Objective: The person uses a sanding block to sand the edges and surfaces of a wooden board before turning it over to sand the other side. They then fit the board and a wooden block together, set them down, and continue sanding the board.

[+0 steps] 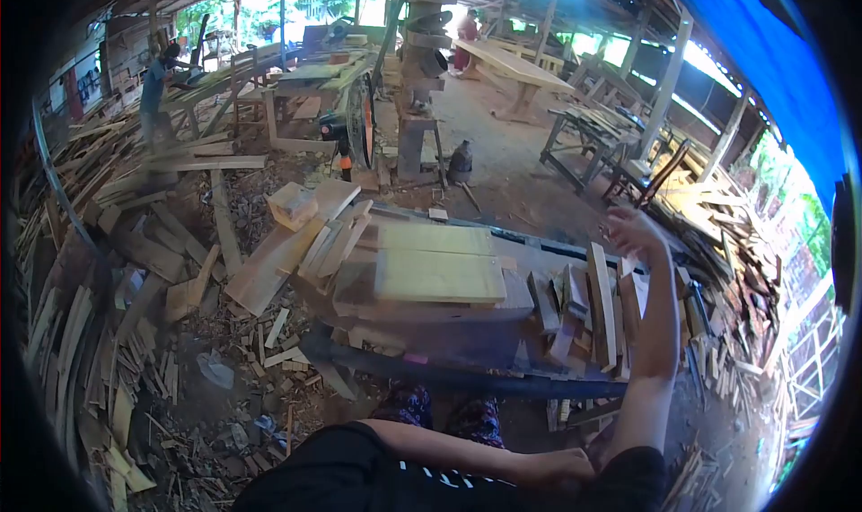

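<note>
Planks (601,301) at 4 o'clock on bench (516,384); R hand (636,234) at 3, nr them, grip apart; L hand (567,469) at 5, can't tell its grip. Best reach slowly, esp. nr plank ends.

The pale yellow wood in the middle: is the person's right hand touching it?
Apart. The head view shows the raised right hand well to the right of the pale yellow wood, with a clear gap between.
</note>
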Demonstrator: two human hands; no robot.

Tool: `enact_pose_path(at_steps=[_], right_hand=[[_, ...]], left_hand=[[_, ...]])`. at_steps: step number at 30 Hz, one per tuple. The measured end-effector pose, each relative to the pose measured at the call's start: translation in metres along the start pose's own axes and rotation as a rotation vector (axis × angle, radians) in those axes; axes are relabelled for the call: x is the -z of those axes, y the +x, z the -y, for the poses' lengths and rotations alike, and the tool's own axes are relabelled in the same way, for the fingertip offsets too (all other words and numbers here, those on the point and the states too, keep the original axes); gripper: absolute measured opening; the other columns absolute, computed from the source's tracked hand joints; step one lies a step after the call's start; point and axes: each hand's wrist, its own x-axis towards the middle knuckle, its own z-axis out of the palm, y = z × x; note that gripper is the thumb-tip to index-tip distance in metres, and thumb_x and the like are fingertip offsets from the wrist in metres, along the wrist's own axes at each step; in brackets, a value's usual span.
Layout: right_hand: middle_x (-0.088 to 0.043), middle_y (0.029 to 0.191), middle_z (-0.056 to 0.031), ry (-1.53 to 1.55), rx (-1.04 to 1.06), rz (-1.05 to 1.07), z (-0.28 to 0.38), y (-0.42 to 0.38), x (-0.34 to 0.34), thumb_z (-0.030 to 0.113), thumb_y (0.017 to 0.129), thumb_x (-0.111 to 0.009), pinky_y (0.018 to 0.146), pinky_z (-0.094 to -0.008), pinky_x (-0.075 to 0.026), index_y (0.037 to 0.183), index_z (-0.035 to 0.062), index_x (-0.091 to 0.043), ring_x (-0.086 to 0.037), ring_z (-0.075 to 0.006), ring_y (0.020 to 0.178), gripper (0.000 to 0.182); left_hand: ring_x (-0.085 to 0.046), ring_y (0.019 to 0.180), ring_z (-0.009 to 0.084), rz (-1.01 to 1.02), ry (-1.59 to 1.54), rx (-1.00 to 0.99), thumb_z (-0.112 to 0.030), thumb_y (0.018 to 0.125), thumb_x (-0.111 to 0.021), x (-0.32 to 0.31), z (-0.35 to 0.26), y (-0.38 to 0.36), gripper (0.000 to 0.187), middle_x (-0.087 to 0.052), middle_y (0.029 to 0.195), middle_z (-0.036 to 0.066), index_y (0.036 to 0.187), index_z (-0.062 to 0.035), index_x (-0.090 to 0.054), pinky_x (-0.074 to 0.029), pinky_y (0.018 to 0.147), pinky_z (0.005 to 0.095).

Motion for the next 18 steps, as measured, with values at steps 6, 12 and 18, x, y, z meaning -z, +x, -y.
enact_pose_path(at_steps=[6, 12, 18], right_hand=[[-0.066, 0.082, -0.0076, -0.166, 0.157, -0.084, 0.074, -0.045, 0.006, 0.036, 0.09, -0.064, 0.051, -0.0283, -0.053, 0.132, 0.0139, -0.054, -0.064, -0.0151, 0.06, 0.048], [-0.07, 0.096, -0.0124, -0.533, 0.217, 0.127, 0.085, -0.108, -0.085, 0.03, 0.087, -0.065, 0.077, -0.0383, -0.052, 0.13, 0.0126, -0.056, -0.067, -0.0249, 0.085, 0.048], [-0.066, 0.106, -0.0159, -0.756, 0.655, 0.38, 0.051, -0.139, -0.224, 0.028, 0.087, -0.06, 0.082, -0.0468, -0.053, 0.124, 0.0128, -0.058, -0.065, -0.034, 0.099, 0.04]], left_hand=[[-0.061, 0.081, 0.0358, 0.04, -0.178, 0.126, -0.021, 0.085, -0.064, -0.052, -0.002, 0.033, 0.027, -0.063, 0.088, 0.021, 0.1, 0.0011, -0.061, -0.046, 0.071, 0.0429], [-0.058, 0.065, 0.0339, 0.075, -0.307, 0.247, -0.02, 0.089, -0.064, 0.032, -0.105, 0.039, 0.022, -0.061, 0.076, 0.02, 0.093, 0.0011, -0.062, -0.044, 0.061, 0.0434], [-0.062, 0.094, 0.0343, -0.001, 0.346, 0.413, -0.028, 0.088, -0.058, 0.029, -0.089, 0.116, 0.034, -0.065, 0.099, 0.021, 0.104, 0.0019, -0.061, -0.047, 0.085, 0.041]])
